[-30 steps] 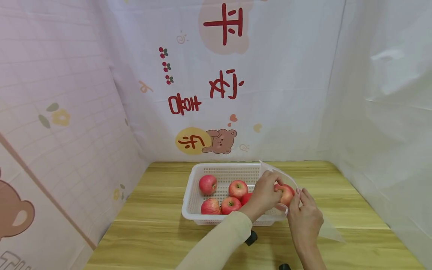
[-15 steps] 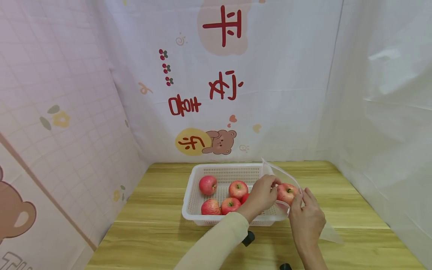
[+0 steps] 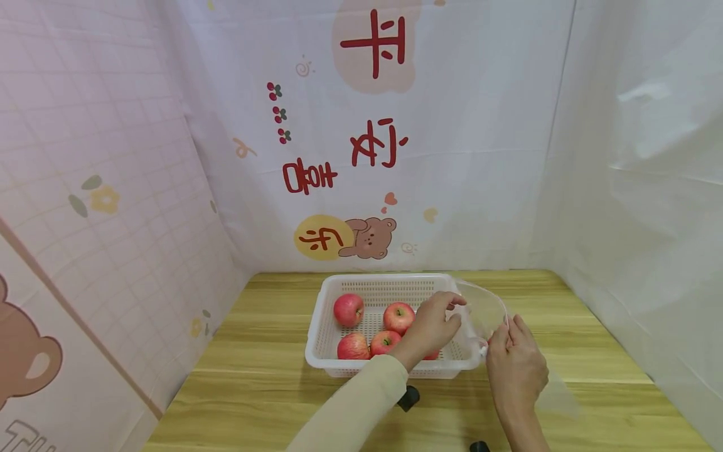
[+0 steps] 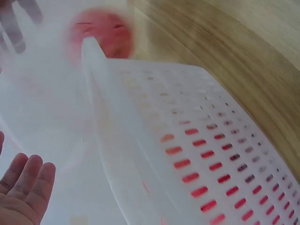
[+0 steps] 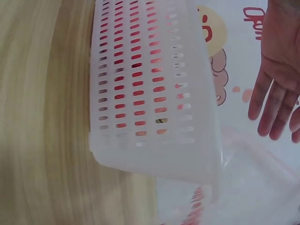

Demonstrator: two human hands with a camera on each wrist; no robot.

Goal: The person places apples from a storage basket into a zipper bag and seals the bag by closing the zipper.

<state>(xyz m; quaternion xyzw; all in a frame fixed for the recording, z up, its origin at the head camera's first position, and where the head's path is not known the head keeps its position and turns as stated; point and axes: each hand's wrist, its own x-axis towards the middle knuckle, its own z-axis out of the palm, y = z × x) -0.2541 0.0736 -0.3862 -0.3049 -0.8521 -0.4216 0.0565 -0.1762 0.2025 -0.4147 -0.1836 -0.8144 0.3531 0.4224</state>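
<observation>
My left hand (image 3: 432, 323) hovers over the right part of a white plastic basket (image 3: 314, 336), thumb and fingers apart with nothing between them. With my right hand (image 3: 516, 367) I pinch the rim of a clear plastic bag (image 3: 487, 306), its mouth spread beside the basket's right end. A blurred red apple (image 4: 101, 35) shows through the plastic in the left wrist view. Several red apples lie in the basket, among them one at the back left (image 3: 348, 310) and one near the middle (image 3: 398, 317). My left forearm hides part of the basket's front.
The basket stands on a wood-grain table (image 3: 243, 395). Below my left wrist is a small black object (image 3: 408, 398), and another black piece (image 3: 479, 446) shows at the bottom edge. Printed cloth walls (image 3: 486, 157) enclose the table on three sides.
My left hand has let go of an apple at the bag's mouth and drawn back left. The apple has dropped from the head view's sight into the bag; my right hand keeps its grip.
</observation>
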